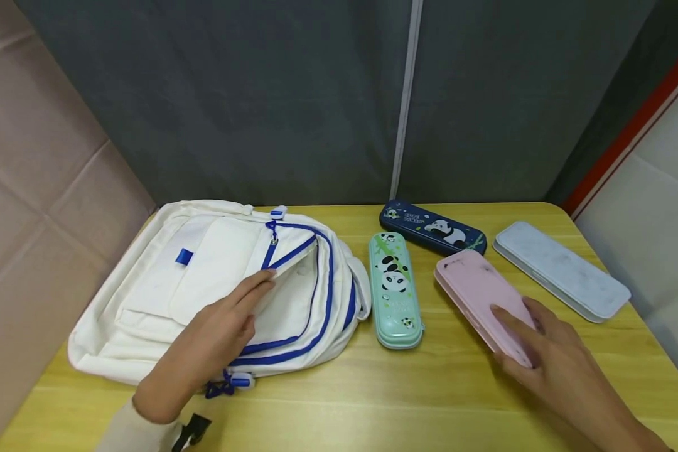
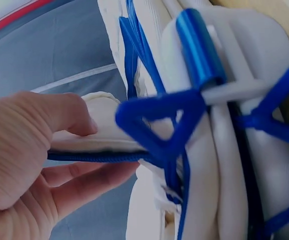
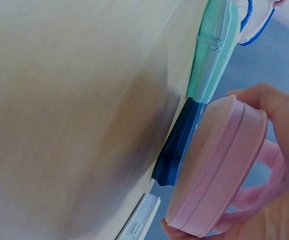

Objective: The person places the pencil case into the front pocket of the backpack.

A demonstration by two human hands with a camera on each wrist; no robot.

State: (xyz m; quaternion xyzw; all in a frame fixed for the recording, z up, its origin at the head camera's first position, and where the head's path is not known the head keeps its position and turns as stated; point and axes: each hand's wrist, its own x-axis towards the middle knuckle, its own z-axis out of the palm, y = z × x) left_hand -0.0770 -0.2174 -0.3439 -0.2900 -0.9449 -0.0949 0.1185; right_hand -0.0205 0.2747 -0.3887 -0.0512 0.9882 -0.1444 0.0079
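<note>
A white backpack (image 1: 215,263) with blue zips lies on its back, its front pocket unzipped. My left hand (image 1: 217,326) pinches the edge of that pocket's flap (image 1: 294,254) and holds it up; the left wrist view shows the thumb on one side of the flap (image 2: 104,142) and fingers on the other. My right hand (image 1: 554,358) grips a pink pencil case (image 1: 480,295) by its near end. In the right wrist view the pink case (image 3: 219,170) is held off the table, thumb on one side and fingers on the other.
A mint green panda pencil case (image 1: 395,295) lies between the backpack and the pink case. Behind are a navy panda pencil case (image 1: 429,226) and, to the right, a pale grey-white case (image 1: 562,270). Around the wooden table (image 1: 384,402) stand a dark curtain and light side walls.
</note>
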